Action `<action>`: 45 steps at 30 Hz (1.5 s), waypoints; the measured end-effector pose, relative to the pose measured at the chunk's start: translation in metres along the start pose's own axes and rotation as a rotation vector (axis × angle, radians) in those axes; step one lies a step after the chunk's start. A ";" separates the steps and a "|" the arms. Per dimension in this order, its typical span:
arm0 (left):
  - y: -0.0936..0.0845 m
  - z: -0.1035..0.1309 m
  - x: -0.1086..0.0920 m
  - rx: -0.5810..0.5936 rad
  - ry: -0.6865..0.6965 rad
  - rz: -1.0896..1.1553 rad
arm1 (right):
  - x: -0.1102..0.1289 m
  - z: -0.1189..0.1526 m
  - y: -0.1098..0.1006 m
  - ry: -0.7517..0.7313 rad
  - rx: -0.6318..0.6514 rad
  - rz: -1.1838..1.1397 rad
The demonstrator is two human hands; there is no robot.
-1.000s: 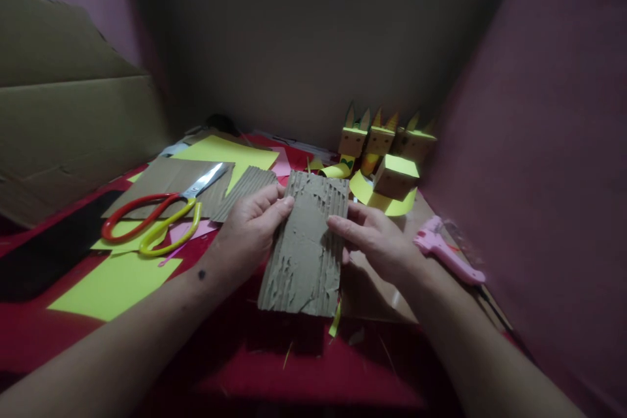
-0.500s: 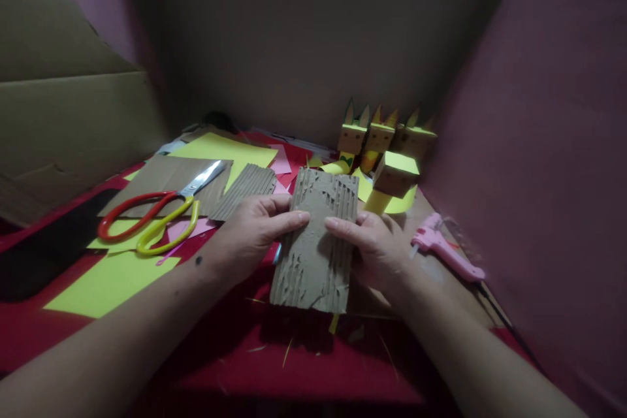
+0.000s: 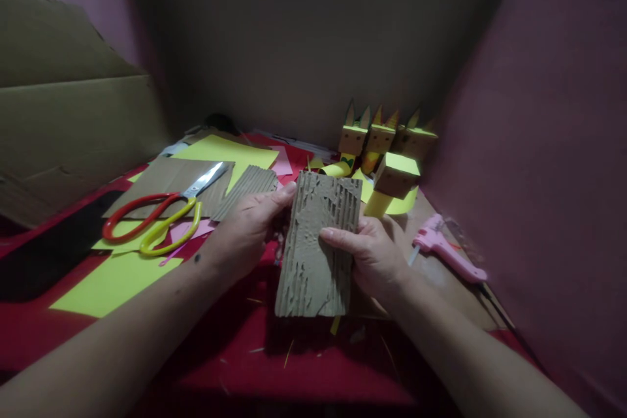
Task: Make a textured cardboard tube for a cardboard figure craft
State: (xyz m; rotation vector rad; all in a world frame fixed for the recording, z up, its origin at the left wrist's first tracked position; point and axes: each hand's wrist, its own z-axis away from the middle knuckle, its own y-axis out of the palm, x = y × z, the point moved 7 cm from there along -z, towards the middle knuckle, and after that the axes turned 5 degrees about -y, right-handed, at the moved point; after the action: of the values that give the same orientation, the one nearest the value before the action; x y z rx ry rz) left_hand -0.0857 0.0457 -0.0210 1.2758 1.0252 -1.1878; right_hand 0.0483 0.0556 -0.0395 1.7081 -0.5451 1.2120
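A rectangular piece of corrugated cardboard [image 3: 313,261], its ridges partly torn, is held upright above the red cloth. My right hand [image 3: 375,251] grips its right edge, thumb across the front and fingers behind. At the upper left edge is my left hand [image 3: 255,222], its thumb raised along the side; its other fingers are mostly hidden, and whether they grip the piece is unclear. Scissors [image 3: 189,199] with one red and one yellow handle lie left of my left hand, blades partly open. Beside them rests another ridged cardboard piece [image 3: 249,186].
Yellow paper [image 3: 115,284] lies at the left on the red cloth [image 3: 210,366]. A pink glue gun [image 3: 448,248] rests on cardboard at the right. Several box-headed figures [image 3: 353,140] stand at the back. A large cardboard sheet [image 3: 73,124] rises at the far left.
My left thumb has come off the front of the cardboard piece and moved up to its left edge. My right thumb has slid slightly left and down on the front.
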 end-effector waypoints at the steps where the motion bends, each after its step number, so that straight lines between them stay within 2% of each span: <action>1: 0.002 0.001 0.000 0.016 -0.014 -0.017 | 0.000 0.001 0.001 -0.006 0.006 -0.004; 5: 0.010 0.005 0.001 0.070 -0.051 -0.095 | -0.001 0.002 0.003 -0.007 0.026 -0.012; 14: 0.009 0.005 -0.001 0.037 -0.052 -0.090 | -0.008 -0.002 0.002 0.094 0.114 -0.025; 28: 0.001 0.003 -0.003 -0.041 -0.010 -0.075 | -0.006 -0.001 -0.004 0.113 0.069 0.055; 35: -0.001 0.002 -0.003 -0.051 0.025 -0.042 | -0.011 -0.001 -0.003 0.136 0.059 -0.054; 40: -0.007 -0.001 -0.002 -0.111 0.028 -0.008 | -0.017 -0.001 0.000 0.173 0.073 -0.121; 45: -0.001 0.000 0.002 -0.045 -0.044 0.018 | -0.016 -0.002 -0.001 0.140 0.040 -0.107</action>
State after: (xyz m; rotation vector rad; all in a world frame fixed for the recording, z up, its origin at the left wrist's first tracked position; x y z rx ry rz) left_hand -0.0863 0.0458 -0.0232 1.2167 1.0008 -1.1678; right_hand 0.0410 0.0555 -0.0539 1.6498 -0.3435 1.2614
